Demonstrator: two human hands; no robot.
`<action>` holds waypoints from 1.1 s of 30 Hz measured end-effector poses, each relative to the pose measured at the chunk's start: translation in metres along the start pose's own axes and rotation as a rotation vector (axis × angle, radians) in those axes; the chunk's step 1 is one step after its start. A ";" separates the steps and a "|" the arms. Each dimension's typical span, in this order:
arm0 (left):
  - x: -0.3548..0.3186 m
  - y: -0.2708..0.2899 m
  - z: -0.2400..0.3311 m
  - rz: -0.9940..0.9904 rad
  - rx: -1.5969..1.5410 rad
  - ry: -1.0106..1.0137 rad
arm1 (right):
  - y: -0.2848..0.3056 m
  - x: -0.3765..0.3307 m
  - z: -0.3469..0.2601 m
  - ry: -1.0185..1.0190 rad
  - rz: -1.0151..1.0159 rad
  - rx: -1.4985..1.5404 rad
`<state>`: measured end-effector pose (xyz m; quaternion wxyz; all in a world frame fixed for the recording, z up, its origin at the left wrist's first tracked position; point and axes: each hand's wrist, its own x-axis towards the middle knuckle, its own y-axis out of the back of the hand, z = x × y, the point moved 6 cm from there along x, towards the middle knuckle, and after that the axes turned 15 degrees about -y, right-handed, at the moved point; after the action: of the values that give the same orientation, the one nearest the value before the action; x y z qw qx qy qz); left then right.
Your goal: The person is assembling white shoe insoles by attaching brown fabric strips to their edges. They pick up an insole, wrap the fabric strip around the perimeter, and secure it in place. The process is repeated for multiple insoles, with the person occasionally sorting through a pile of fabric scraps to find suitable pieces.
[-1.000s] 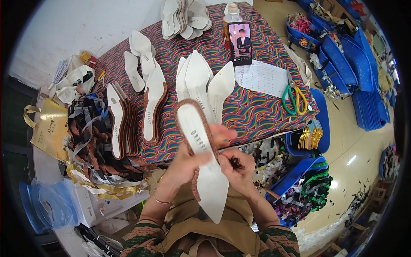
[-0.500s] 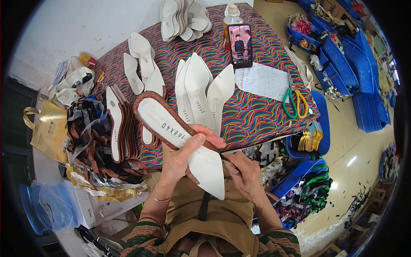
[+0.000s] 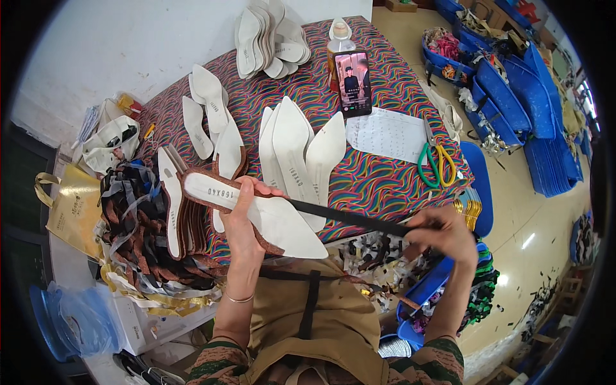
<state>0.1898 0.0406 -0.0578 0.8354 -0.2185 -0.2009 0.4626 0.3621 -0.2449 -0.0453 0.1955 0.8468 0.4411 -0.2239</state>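
Gripping a white, partly brown-edged insole (image 3: 289, 224) in the left hand (image 3: 240, 217) above the near edge of the patterned table (image 3: 380, 183), with the thumb pressed across its upper face, the fingers close together beneath, and its pointed end to the right. Pinching a black strip (image 3: 353, 219) between the thumb and bent fingers of the right hand (image 3: 449, 236), off the near edge by the right corner. Holding it stretched straight out from the insole's far side. Visible on the table: scissors (image 3: 438, 147) near the right edge and stacked brown-edged insoles (image 3: 172, 205) toward the near left corner.
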 end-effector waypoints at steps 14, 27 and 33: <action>-0.011 0.003 -0.041 0.129 -0.190 0.403 | -0.119 0.053 0.005 0.166 0.029 0.644; -0.024 0.000 -0.033 0.070 -0.189 0.371 | -0.183 0.064 -0.014 0.254 -0.222 0.988; -0.030 -0.005 -0.028 0.140 -0.214 0.270 | -0.183 0.058 -0.009 0.275 -0.145 1.030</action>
<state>0.1938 0.0078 -0.0823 0.7926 -0.3798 -0.1193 0.4619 0.2409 -0.1037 -0.0941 -0.3210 0.8220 0.3528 -0.3111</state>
